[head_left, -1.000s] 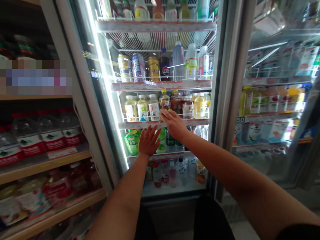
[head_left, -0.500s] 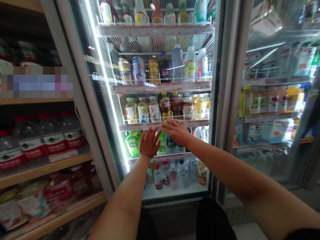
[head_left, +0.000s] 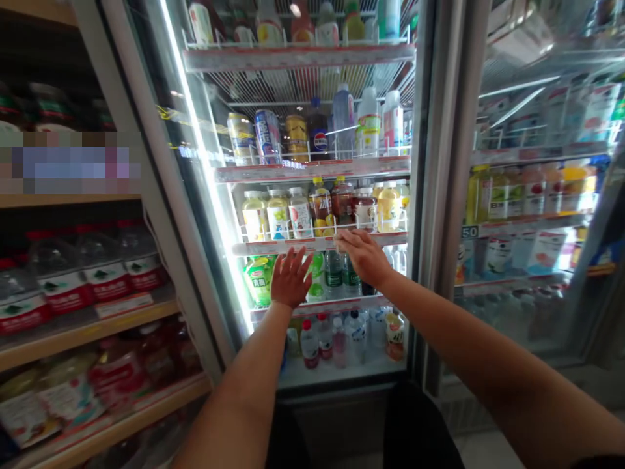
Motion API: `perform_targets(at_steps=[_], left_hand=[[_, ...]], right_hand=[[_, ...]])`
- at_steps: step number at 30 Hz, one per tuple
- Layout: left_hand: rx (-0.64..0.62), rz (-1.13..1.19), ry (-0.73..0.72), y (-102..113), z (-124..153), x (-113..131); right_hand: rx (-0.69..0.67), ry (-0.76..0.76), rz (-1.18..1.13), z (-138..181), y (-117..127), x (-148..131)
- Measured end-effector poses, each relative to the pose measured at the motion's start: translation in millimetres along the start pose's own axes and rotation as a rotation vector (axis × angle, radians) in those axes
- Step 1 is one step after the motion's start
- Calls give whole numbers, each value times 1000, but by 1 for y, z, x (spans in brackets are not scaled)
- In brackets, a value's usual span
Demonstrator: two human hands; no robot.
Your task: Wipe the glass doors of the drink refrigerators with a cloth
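Observation:
Both arms reach forward in front of a lit drinks fridge. My left hand [head_left: 291, 278] is open, fingers spread and pointing up, in front of a green drink pack [head_left: 258, 281]. My right hand [head_left: 365, 258] has its fingers stretched out to the left, level with a shelf edge [head_left: 283, 245], and holds nothing I can see. Between the hands, green-labelled bottles [head_left: 334, 273] show on the shelf behind. Above my right hand stand a dark bottle with a yellow cap [head_left: 321, 205] and a pale yellow bottle [head_left: 389, 207]. Whether either hand touches anything, I cannot tell.
Cans [head_left: 267, 135] and bottles fill the upper fridge shelves; small red-capped bottles [head_left: 309, 344] stand at the bottom. On the left, wooden shelving [head_left: 88, 324] carries wrapped packs of red-labelled bottles [head_left: 58, 286]. A metal door frame [head_left: 446, 163] separates another fridge on the right.
My right hand has moved to the right, away from my left hand, uncovering green-labelled bottles between them. My left hand has hardly moved and stays spread.

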State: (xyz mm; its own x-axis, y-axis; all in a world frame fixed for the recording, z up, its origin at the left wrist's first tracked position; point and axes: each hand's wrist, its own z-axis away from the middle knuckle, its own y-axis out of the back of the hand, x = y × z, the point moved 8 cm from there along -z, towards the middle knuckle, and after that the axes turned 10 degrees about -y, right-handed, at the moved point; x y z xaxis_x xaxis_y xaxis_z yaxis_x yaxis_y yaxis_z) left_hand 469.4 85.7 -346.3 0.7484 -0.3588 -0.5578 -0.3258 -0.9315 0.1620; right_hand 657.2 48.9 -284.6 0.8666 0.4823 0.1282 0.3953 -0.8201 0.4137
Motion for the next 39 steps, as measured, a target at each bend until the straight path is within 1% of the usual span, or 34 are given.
perform_targets(at_steps=[2,3,7,8,9,10,13,14,16,18,20,22,25,27,29,31,33,34,37,39], left_hand=[[0,-6,-5,0,0,0],[0,-3,-3,-1,0,0],[-16,19,11,-3,1,-2],[-18,15,11,-3,1,-2],[-17,5,5,-3,1,-1],[-13,-7,-2,-2,0,-1],[4,-32,-16,1,-2,1],[10,-32,-17,2,-2,1],[17,-25,-12,3,-3,1],[22,-21,-10,3,-3,1],[17,-15,-12,2,-2,1],[10,-11,-13,1,-1,0],[1,-13,-9,0,0,0],[7,4,-5,1,0,0],[10,32,3,0,1,-1],[8,43,9,-1,1,-2],[-4,31,11,-2,2,-2],[-10,22,11,-3,2,-2],[-15,13,9,-4,3,-2],[-4,34,14,-4,3,-2]], right_hand=[[43,-78,-25,4,5,10],[34,-72,-37,9,4,10],[-116,138,-37,33,-7,-2],[-127,161,-28,34,-8,-3],[-112,148,-19,32,-6,0],[-76,104,-13,27,-2,5],[62,-77,-20,12,10,22],[85,-106,-29,10,12,24],[61,-75,-48,11,8,19],[-30,17,-60,15,-1,7],[-100,66,-63,12,-6,0],[-81,34,-66,-3,-2,-1],[23,-65,-65,-32,9,-1],[28,-81,-38,-46,8,-9],[-45,-8,0,-53,1,-27],[-147,112,33,-54,-8,-46],[-200,176,58,-57,-11,-56],[-194,168,67,-61,-9,-56],[-109,62,75,-70,1,-47],[-104,53,65,-67,0,-45]])
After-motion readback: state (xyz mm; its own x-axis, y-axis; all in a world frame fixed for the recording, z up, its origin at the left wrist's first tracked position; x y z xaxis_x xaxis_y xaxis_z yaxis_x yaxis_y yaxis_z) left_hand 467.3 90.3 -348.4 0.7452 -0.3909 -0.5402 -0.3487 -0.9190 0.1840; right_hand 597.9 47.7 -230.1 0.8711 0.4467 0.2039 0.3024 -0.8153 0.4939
